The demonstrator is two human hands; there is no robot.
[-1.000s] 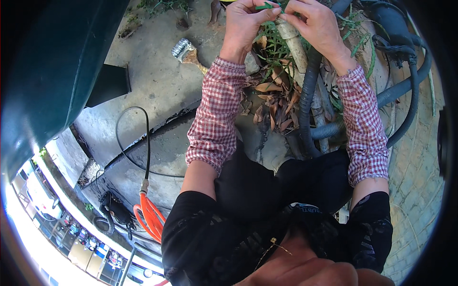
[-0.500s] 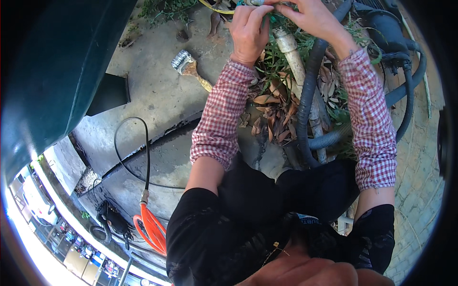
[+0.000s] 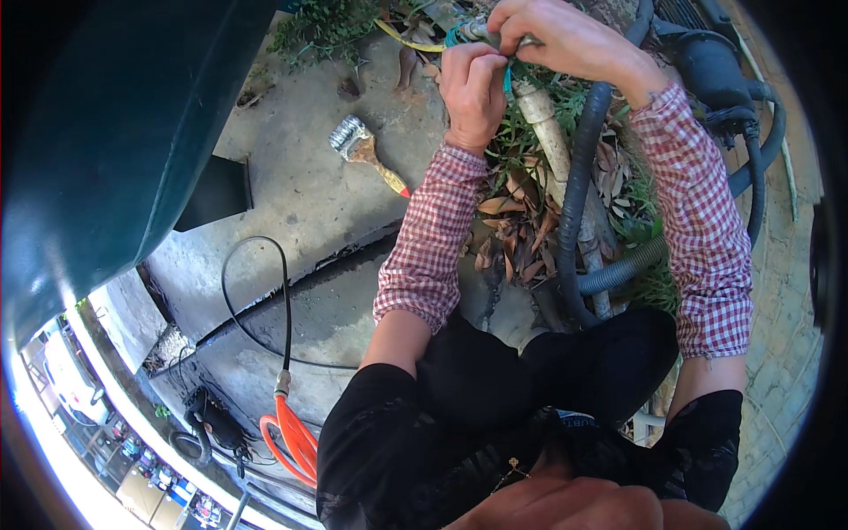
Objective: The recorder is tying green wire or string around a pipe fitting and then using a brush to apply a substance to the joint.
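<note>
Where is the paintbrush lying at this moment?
In the head view the paintbrush lies on the concrete slab, left of the left hand, its bristles pointing up-left toward the weeds; neither hand touches it.

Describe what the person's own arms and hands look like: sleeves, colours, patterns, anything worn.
Both arms wear a long-sleeved shirt in a small red-and-white check, buttoned cuffs at the wrists. The left sleeve and right sleeve match. Black fabric covers the upper arms above the checked sleeves. The left hand and right hand are bare: no gloves, and no rings or watch visible.
</note>
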